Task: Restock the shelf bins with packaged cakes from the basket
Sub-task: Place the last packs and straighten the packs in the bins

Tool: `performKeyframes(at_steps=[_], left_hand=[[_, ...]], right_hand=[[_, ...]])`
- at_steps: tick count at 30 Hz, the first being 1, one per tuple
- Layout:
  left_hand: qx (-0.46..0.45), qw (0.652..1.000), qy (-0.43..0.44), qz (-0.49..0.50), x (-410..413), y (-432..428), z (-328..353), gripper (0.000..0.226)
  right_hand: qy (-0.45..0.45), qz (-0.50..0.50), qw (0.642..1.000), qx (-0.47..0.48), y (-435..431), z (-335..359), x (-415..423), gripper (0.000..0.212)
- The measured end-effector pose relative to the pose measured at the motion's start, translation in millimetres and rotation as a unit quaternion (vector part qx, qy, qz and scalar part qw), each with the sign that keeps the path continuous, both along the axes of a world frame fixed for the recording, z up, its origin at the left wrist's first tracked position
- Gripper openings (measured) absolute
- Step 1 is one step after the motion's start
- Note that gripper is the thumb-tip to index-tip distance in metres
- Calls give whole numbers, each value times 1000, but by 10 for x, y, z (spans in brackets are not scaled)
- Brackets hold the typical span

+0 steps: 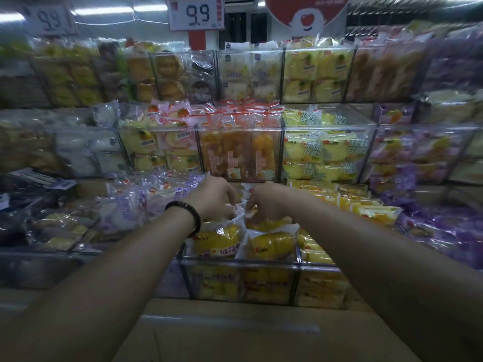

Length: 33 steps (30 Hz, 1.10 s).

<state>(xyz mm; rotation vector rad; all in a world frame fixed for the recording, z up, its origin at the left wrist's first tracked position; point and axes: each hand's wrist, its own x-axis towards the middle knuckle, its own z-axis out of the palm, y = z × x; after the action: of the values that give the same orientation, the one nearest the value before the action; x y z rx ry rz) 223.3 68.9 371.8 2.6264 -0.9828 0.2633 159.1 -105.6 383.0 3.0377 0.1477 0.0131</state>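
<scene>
Both my arms reach forward over a clear plastic shelf bin (239, 266) on the lowest tier. The bin holds yellow packaged cakes (271, 244) in white-edged wrappers. My left hand (213, 198), with a dark bead bracelet on the wrist, curls its fingers down onto the wrapper tops at the back of the bin. My right hand (266, 202) pinches the crimped white edge of a cake packet beside it. The two hands almost touch. No basket is in view.
Two higher tiers of clear bins hold orange (236, 152), yellow (322, 150) and purple (392, 155) packets. Loose purple-white packets (125, 207) lie left, yellow ones (366, 205) right. A cardboard box (248, 333) sits below the bin. Price signs (197, 13) hang above.
</scene>
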Motion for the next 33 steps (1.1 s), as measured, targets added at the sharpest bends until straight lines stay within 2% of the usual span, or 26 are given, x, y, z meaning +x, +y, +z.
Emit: performKeyframes(at_steps=[2, 4, 6, 9, 12, 16, 20, 22, 26, 29, 33], left_hand=[[-43, 999, -1, -4, -107, 88, 63, 20], [-81, 996, -16, -17, -247, 223, 107, 16], [-92, 994, -20, -47, -416, 370, 89, 12], [-23, 996, 8, -87, -620, 520, -46, 36], [91, 992, -30, -82, -660, 578, -223, 76], [82, 989, -102, -70, -664, 601, -367, 91], [34, 992, -93, -72, -569, 665, -405, 103], [15, 991, -92, -96, -480, 723, -434, 105], [7, 982, -112, -150, -417, 800, -456, 86], [3, 981, -103, -166, -387, 848, -454, 80], [-9, 982, -103, -156, -401, 805, -501, 84]], right_hand=[[-43, 6, 998, 42, -34, 78, -131, 34], [-99, 28, 990, 92, -81, 116, -369, 23], [-94, 66, 986, 118, -95, 96, -657, 30], [-22, 92, 992, 81, -42, -55, -960, 51], [-53, 72, 996, 12, 19, -225, -1030, 71], [-110, 41, 993, -6, 97, -340, -1079, 72], [-153, -10, 988, -14, 194, -315, -1093, 62], [-176, -39, 983, -23, 261, -313, -1062, 62], [-185, -87, 978, -51, 380, -378, -955, 64], [-210, -100, 971, -59, 346, -403, -914, 65], [-189, -88, 976, -60, 338, -397, -910, 49]])
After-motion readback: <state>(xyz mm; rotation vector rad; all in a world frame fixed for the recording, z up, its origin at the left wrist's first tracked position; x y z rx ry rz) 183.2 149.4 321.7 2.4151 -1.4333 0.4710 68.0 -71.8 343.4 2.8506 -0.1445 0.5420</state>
